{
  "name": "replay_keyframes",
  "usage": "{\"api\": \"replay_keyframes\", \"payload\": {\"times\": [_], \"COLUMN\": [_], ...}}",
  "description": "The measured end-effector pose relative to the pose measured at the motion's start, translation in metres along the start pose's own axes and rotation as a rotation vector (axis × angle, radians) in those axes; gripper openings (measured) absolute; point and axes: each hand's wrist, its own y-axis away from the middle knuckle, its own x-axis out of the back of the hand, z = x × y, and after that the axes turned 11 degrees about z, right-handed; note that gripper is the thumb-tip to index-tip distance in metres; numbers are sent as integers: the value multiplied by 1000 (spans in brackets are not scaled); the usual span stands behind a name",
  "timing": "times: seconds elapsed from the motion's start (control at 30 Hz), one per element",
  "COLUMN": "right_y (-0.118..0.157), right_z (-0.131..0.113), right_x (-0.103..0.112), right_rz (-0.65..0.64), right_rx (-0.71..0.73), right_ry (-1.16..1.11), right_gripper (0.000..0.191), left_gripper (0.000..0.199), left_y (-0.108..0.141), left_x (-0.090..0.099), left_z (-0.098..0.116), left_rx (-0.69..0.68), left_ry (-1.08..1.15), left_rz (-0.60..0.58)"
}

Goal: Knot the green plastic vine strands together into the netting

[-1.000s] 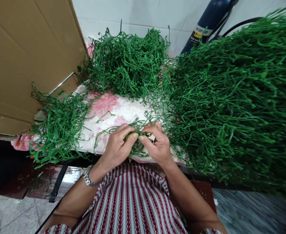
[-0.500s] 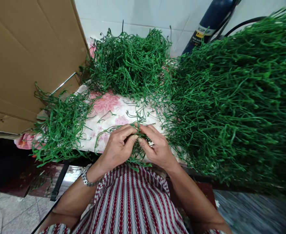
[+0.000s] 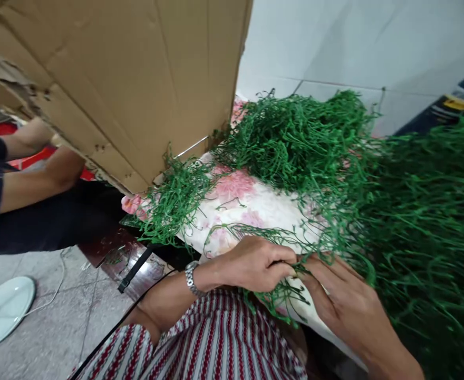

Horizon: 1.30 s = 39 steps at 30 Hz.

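My left hand (image 3: 259,264), a metal watch on its wrist, is closed with thumb and forefinger pinching a bunch of thin green stems (image 3: 287,301). Close against it on the right, my right hand (image 3: 342,295) has its thumb and fingertips on the same stems; its far fingertips are partly hidden among the greenery. Some of the held stems trail left over the flowered cloth (image 3: 271,206), and others hang below my hands near my striped clothing.
A tangled green heap (image 3: 295,137) lies at the back, a smaller pile (image 3: 176,195) at the left edge, and a large mass (image 3: 433,221) at right. Cardboard (image 3: 137,79) stands at left, with another person's arm (image 3: 38,179) beyond it. A dark cylinder (image 3: 433,116) leans by the wall.
My view has swung left, so the piles appear further right and the other person's arm has come into sight. My hands still hold the stems, with my right hand now stretched flatter.
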Motion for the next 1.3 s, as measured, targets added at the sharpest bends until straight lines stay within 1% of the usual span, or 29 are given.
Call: {"api": "replay_keyframes", "payload": {"times": [0.13,0.2,0.27,0.37,0.43,0.53,0.6,0.77,0.87,1.03,1.13,1.2,1.23,1.3], "right_y": [-4,-6,-9,-11,-11,-10,-8,-2,0,-1,0,4,6,10], "right_z": [8,10,11,8,4,0,-1,-2,-3,-4,-6,-10,-14,-22], "right_x": [-4,-8,-11,-14,-14,-14,-14,-18,-22,-29,-28,-22,-17,-4], "right_rz": [-17,4,22,18,-6,-65,-79,-60,-91,-155,-186,-233,-270,-365], "right_rx": [124,161,159,105,62,16,-11,-72,-120,-178,-226,-276,-299,-311], "right_ry": [213,308,364,420,457,474,468,419,408,380,341,267,209,60], "right_gripper": [19,23,26,28,26,23,23,23,22,21,20,18,17,16], "left_gripper": [20,22,25,26,25,24,22,18,17,16,17,17,18,19], "left_y": [-1,-2,-2,1,4,8,10,15,17,18,15,14,15,19], "left_x": [-1,-5,-9,-15,-19,-22,-23,-24,-27,-32,-30,-24,-20,-11], "left_z": [-1,-3,-6,-8,-8,-8,-8,-8,-9,-11,-15,-16,-17,-15], "left_rx": [-9,31,85,159,220,308,334,395,434,470,461,417,380,275], "left_ry": [-65,-18,72,192,241,299,340,386,392,389,389,358,331,286], "left_rz": [10,24,48,122,166,187,192,239,244,319,315,271,222,67]}}
